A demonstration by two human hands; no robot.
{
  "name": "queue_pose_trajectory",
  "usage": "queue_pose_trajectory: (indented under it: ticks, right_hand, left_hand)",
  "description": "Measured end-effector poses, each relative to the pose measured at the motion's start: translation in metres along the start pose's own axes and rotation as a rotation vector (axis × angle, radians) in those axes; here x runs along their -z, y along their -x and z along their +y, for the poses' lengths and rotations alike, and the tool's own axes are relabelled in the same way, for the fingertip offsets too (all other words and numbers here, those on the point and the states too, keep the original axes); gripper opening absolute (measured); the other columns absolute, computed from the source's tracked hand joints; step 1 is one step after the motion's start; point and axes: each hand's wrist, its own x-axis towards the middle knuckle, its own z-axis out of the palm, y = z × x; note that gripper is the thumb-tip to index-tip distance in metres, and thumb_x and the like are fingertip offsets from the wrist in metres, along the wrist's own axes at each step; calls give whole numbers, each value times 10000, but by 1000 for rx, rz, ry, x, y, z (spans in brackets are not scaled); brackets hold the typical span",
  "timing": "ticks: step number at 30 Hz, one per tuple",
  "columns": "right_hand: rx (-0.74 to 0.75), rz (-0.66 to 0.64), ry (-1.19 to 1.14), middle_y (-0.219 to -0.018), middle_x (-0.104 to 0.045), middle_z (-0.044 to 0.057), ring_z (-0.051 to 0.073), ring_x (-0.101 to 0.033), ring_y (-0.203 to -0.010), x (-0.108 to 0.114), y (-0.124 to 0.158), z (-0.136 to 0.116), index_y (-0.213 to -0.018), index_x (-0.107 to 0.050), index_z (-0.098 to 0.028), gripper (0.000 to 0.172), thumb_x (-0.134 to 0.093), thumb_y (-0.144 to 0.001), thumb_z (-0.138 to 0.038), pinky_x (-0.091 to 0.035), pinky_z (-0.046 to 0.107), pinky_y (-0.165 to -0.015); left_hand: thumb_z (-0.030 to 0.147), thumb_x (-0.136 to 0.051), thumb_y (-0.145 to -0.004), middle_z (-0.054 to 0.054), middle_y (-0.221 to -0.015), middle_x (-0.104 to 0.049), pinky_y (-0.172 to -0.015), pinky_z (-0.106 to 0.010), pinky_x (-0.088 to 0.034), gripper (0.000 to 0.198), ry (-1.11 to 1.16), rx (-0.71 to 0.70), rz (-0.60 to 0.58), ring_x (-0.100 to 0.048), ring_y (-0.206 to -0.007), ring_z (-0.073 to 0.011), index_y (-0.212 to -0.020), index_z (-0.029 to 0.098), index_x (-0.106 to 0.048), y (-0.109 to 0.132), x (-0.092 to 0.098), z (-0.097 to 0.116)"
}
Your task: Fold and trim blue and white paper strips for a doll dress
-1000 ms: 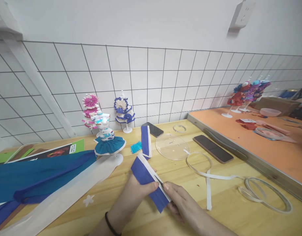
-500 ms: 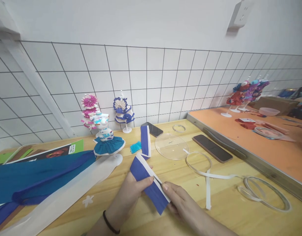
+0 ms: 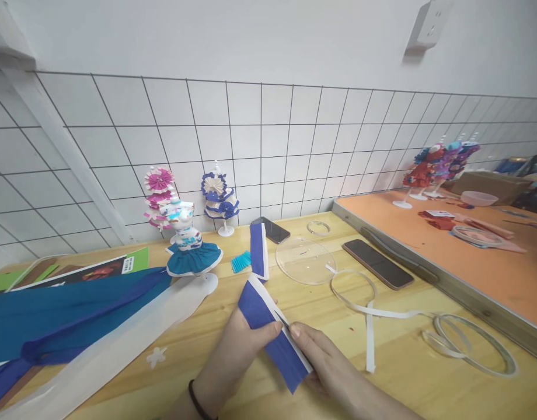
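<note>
A purple-blue paper strip (image 3: 260, 310) with a white band along one long edge is held at a slant above the table. My left hand (image 3: 246, 344) is closed round its lower left side, thumb lying across the purple face. On the white edge at the right, my right hand (image 3: 323, 356) pinches with thumb and fingers; its lower fingers are hidden. A thin dark line shows between the two thumbs, and I cannot tell whether it is a tool or a gap. Beyond the hands lies a similar purple and white strip (image 3: 258, 251), beside a pleated turquoise paper piece (image 3: 241, 262).
A small dress form (image 3: 194, 256) in a teal skirt stands left, near long teal paper (image 3: 76, 306) and white paper (image 3: 106, 350). A clear disc (image 3: 306, 262), a phone (image 3: 377, 264) and white tape (image 3: 370, 344) lie right. An orange board (image 3: 426, 233) has a raised edge.
Both hands and the held strip have shifted slightly right. My left thumb has slid with the strip toward my right thumb. The things on the table have not moved.
</note>
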Motion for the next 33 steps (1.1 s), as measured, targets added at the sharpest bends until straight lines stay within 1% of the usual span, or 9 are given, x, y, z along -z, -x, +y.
queue_pose_trajectory:
  ticks: [4, 6, 9, 17, 22, 26, 28, 31, 33]
  right_hand:
    - [-13, -14, 10, -632, -364, -40, 89, -301, -518, 0, -1, 0, -760, -507, -176, 418, -373, -878, -553, -264, 205, -460]
    - [12, -13, 17, -634, -370, -38, 95, -319, -540, 0, -1, -2, -746, -505, -176, 419, -362, -886, -544, -295, 207, -493]
    - [44, -7, 38, -689, -426, -17, 112, -367, -609, -1, 0, -4, -745, -515, -174, 421, -359, -890, -536, -336, 215, -563]
    - [26, -3, 64, -669, -436, -13, 116, -353, -560, 0, 1, -5, -771, -551, -171, 459, -352, -871, -573, -306, 220, -505]
    - [82, 0, 44, -576, -386, -45, 111, -366, -542, 0, -1, -1, -720, -533, -176, 423, -364, -893, -523, -346, 232, -590]
    - [128, -12, 3, -687, -462, -7, 125, -417, -655, -1, -2, -2, -745, -548, -155, 422, -372, -899, -506, -354, 236, -646]
    - [119, -21, -1, -679, -449, -11, 118, -403, -630, -1, -2, -3, -745, -541, -153, 423, -375, -896, -512, -344, 227, -603]
    - [73, -23, 8, -592, -368, -44, 92, -320, -516, 0, -3, -2, -731, -517, -162, 427, -366, -893, -526, -283, 212, -488]
    - [68, -18, 10, -580, -347, -51, 85, -291, -494, 0, -3, -1, -722, -506, -166, 427, -358, -895, -528, -257, 209, -463]
  left_hand:
    - [254, -723, -643, -32, -864, -678, -742, -303, -468, 361, -4, -4, 0, -609, -825, -198, -972, 168, -601, -2, -1, -1]
    - [248, -720, -646, -31, -864, -674, -757, -311, -466, 362, -12, -5, 7, -604, -829, -196, -976, 167, -597, -2, -1, -1]
    - [243, -714, -653, -33, -866, -669, -758, -316, -466, 373, -21, -7, 6, -601, -829, -196, -995, 167, -586, -3, 0, -2]
    - [238, -712, -658, -24, -884, -663, -757, -296, -463, 375, 1, 4, -11, -596, -846, -188, -1003, 177, -580, -1, 1, -6]
    - [237, -713, -657, -20, -879, -660, -755, -290, -462, 378, 8, 14, -1, -595, -843, -184, -1004, 175, -576, -1, 2, -5]
    - [236, -711, -665, -21, -877, -658, -747, -284, -461, 393, 21, 18, -11, -592, -839, -178, -1022, 173, -561, -1, 1, -4]
    - [237, -709, -669, -22, -885, -656, -757, -286, -458, 411, 37, 12, -15, -588, -842, -174, -1042, 174, -547, 0, 1, -5]
    - [233, -718, -661, -26, -886, -651, -771, -296, -456, 455, 59, 16, -14, -584, -839, -173, -1069, 172, -527, -1, 1, -7]
    - [233, -724, -656, -26, -872, -645, -771, -303, -456, 455, 74, 20, -15, -581, -821, -170, -1061, 170, -526, -3, 2, -9]
